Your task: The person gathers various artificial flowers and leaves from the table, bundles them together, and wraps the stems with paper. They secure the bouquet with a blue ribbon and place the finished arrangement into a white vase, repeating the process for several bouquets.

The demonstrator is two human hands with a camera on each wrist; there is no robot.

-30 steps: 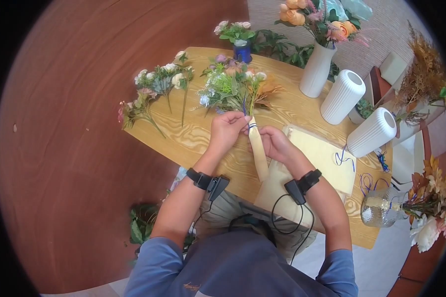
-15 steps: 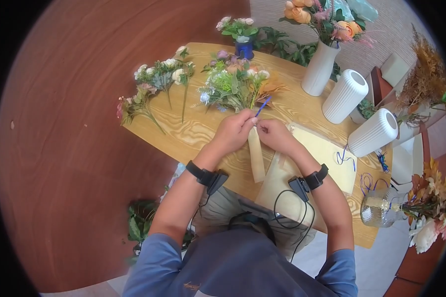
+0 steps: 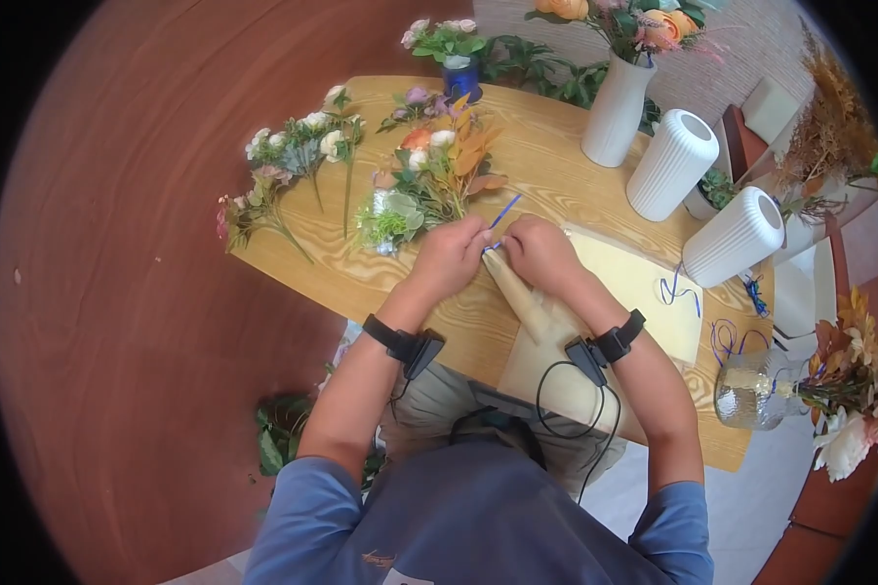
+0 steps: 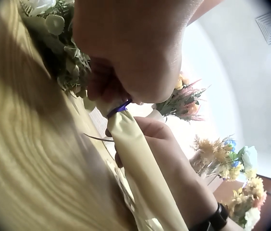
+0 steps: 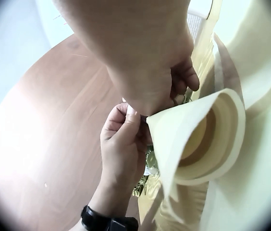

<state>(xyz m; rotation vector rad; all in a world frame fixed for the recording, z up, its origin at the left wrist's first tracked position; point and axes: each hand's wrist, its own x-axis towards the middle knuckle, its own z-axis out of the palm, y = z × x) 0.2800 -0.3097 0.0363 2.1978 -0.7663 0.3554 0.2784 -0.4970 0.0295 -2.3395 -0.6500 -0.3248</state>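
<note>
Pinching ribbon w/ curled fingers of both L hand & R hand, at near end of bouquet, w/ a loop round paper wrap. Flanked by vases R of bouquet, loose flowers L. Can't read patch on shirtfront, well below bouquet.

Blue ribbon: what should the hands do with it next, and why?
Probably pull the blue ribbon gently snug: it crosses the gathered neck of the paper wrap, a loose end sticks out, and the left hand and right hand are right at it. I can't see whether it's knotted.
</note>
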